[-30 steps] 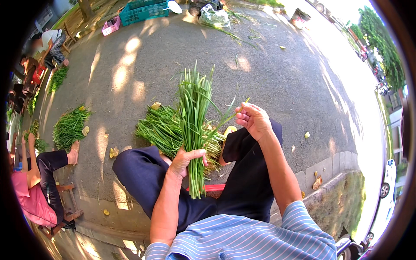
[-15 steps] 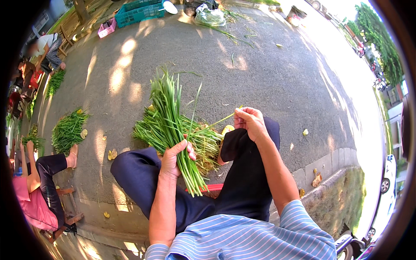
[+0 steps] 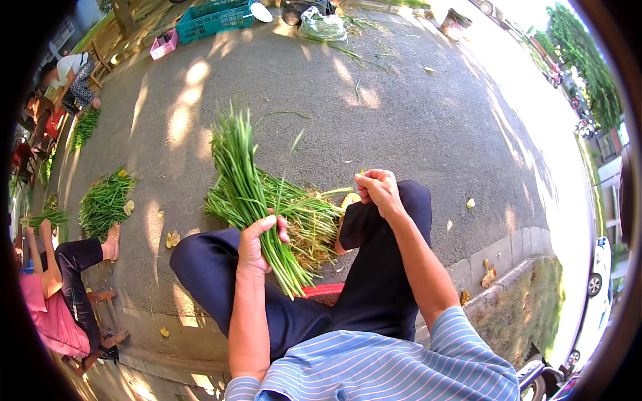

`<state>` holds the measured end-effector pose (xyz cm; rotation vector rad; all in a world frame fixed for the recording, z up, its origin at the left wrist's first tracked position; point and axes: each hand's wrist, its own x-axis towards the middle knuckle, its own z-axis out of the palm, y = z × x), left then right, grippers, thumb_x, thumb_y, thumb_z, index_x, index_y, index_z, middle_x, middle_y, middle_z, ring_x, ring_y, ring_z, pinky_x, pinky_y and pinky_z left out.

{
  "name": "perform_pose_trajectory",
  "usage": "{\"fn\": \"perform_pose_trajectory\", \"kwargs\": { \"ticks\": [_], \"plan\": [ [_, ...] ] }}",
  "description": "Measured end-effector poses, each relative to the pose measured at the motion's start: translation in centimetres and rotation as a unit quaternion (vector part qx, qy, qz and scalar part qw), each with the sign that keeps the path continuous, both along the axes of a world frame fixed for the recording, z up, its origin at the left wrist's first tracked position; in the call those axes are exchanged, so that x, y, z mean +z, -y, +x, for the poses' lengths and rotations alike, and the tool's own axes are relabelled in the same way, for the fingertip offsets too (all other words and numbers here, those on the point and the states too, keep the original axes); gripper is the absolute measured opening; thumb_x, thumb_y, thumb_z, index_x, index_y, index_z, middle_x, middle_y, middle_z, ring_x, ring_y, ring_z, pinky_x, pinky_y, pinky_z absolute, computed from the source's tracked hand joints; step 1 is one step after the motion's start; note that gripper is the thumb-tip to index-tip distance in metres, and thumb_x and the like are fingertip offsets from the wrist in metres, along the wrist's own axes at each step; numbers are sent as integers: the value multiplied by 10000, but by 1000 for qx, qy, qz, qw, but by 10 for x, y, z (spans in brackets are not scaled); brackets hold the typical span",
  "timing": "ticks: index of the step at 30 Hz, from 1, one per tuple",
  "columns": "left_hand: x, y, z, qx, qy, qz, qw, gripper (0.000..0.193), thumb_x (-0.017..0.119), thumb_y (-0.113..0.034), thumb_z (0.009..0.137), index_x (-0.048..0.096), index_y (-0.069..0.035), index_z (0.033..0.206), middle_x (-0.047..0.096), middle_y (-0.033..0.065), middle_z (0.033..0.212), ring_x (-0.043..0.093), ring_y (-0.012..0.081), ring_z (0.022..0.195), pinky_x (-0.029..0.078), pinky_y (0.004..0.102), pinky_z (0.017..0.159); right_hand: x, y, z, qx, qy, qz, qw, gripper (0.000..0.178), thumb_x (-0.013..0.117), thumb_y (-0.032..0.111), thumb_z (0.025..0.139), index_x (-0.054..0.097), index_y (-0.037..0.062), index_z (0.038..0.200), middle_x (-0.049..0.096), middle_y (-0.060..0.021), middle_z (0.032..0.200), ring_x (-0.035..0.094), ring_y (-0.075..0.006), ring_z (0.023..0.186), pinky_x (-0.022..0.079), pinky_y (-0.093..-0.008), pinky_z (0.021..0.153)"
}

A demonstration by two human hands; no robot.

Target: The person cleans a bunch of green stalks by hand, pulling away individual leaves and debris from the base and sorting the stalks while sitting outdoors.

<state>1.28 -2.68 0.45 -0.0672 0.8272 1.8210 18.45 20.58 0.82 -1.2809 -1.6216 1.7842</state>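
My left hand (image 3: 259, 242) is closed around a bunch of garlic chives (image 3: 239, 175), holding it above my left knee. The long green leaves point up and away from me, and the pale stem ends hang over my lap. To the right, above my right knee, my right hand (image 3: 380, 190) is pinched shut. A tiny yellowish bit shows at its fingertips; the rest is hidden. Beneath the bunch, a heap of chives (image 3: 284, 190) lies on the ground between my legs, with yellowed, straw-like trimmings (image 3: 319, 239) on its near right side.
A red seat edge (image 3: 322, 290) shows between my thighs. Leftward lies another chive pile (image 3: 107, 204) beside a seated person in pink (image 3: 60, 317). Farther off are a green crate (image 3: 214, 21), a pink basket (image 3: 164, 44) and a plastic bag (image 3: 322, 25). A curb (image 3: 508, 271) runs on the right.
The bunch and my left hand have shifted slightly left. My right hand has dropped a little and moved slightly left; the long thin stalk stretching from its fingertips no longer shows there.
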Motion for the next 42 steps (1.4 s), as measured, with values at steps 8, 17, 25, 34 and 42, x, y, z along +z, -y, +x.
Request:
{"fn": "perform_pose_trajectory", "kwargs": {
  "ticks": [8, 17, 25, 34, 42],
  "plan": [
    [-3, 6, -11, 19, 3, 16, 1000, 215, 616, -106, 818, 556, -84, 1023, 619, 105, 800, 591, 215, 621, 524, 361, 587, -21, 10, 4, 49, 81, 161, 982, 210, 615, 178, 876, 660, -28, 878, 616, -45, 644, 587, -107, 537, 492, -267, 494],
    [-2, 4, -13, 24, -6, 20, 999, 225, 617, -103, 820, 539, -79, 1030, 615, 105, 796, 592, 214, 620, 529, 353, 580, -23, 33, -1, 269, 192, 308, 892, 221, 687, 222, 779, 699, 6, 825, 652, -123, 648, 646, -208, 582, 504, -346, 556],
    [-1, 4, -13, 17, -16, 13, 1000, 265, 626, -85, 805, 514, -67, 1045, 613, 114, 783, 598, 206, 610, 545, 335, 549, -19, 30, -6, 152, 132, 340, 918, 192, 678, 202, 813, 674, 13, 847, 638, -73, 650, 601, -142, 565, 492, -315, 544],
    [-4, 4, -12, 1, -32, -2, 999, 267, 636, -109, 812, 527, -80, 1054, 615, 111, 790, 595, 224, 608, 533, 371, 583, 3, 15, -5, 95, -32, -20, 995, 375, 614, 356, 901, 637, -7, 992, 595, -33, 849, 562, -83, 678, 488, -227, 521],
    [-2, 3, -10, -1, -44, -12, 999, 270, 636, -103, 803, 523, -68, 1046, 611, 114, 780, 599, 227, 601, 537, 372, 579, 1, 14, -13, 100, -58, -122, 986, 276, 633, 306, 904, 614, 31, 896, 592, -9, 768, 568, -79, 627, 506, -224, 529]
  ]
}}
